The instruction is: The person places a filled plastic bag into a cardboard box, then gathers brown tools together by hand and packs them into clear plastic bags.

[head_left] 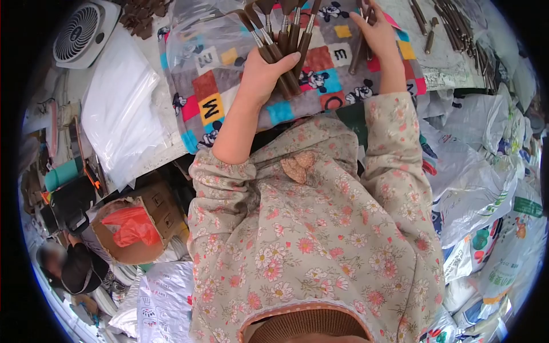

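Note:
Several brushes with dark brown handles and silver ferrules (286, 43) are bunched in my left hand (264, 73), its fingers wrapped round the handles and the brush heads pointing away from me. To the right, my right hand (377, 33) touches another dark-handled brush (358, 52) near the far edge of the cloth, with its fingers closed around the upper part. Both hands are above a colourful patterned fleece cloth (280, 111) spread on the table. Clear plastic wrap (211, 28) lies on the cloth to the left of the bunch.
More brushes (454, 28) lie at the back right. A white fan (83, 33), brown pieces (143, 17) and clear plastic bags (120, 103) are on the left. Below stands a cardboard box (163, 214) with a red bag; plastic sacks (474, 183) fill the right. A person (80, 266) is at lower left.

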Demonstrator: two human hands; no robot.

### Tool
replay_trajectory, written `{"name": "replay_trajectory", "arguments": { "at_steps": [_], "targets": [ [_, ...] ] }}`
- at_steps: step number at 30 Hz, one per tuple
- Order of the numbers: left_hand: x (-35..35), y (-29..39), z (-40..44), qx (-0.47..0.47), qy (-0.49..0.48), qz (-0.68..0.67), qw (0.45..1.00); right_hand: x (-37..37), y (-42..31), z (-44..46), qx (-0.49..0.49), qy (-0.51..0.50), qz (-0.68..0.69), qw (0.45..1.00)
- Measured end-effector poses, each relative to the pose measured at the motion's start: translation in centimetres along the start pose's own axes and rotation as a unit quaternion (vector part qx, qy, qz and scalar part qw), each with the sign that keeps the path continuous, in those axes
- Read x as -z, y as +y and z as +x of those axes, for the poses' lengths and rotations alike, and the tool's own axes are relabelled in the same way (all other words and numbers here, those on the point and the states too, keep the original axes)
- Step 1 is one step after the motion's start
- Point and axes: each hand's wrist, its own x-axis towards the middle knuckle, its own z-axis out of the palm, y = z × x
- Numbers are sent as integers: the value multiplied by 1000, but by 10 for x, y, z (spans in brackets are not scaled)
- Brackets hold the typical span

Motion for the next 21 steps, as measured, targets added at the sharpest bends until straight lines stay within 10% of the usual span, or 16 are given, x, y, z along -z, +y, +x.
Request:
{"name": "replay_trajectory", "arguments": {
  "at_steps": [3, 5, 9, 19, 21],
  "targets": [
    [0, -6, 0, 3, 21, 3, 1000, -1, -38, -26, 154, 128, -179, 963],
    [-1, -4, 0, 9, 37, 14, 999, -14, -70, -42, 238, 164, 39, 957],
    [-18, 5, -8, -2, 10, -58, 998, -32, -102, -71, 18, 22, 358, 933],
    [-37, 16, -24, 44, 48, -153, 986, -15, -57, -35, -51, -5, 13, 999],
    [-37, 13, -25, 38, 47, -137, 989, -31, -60, -29, 279, 364, 76, 885]
  ]
}}
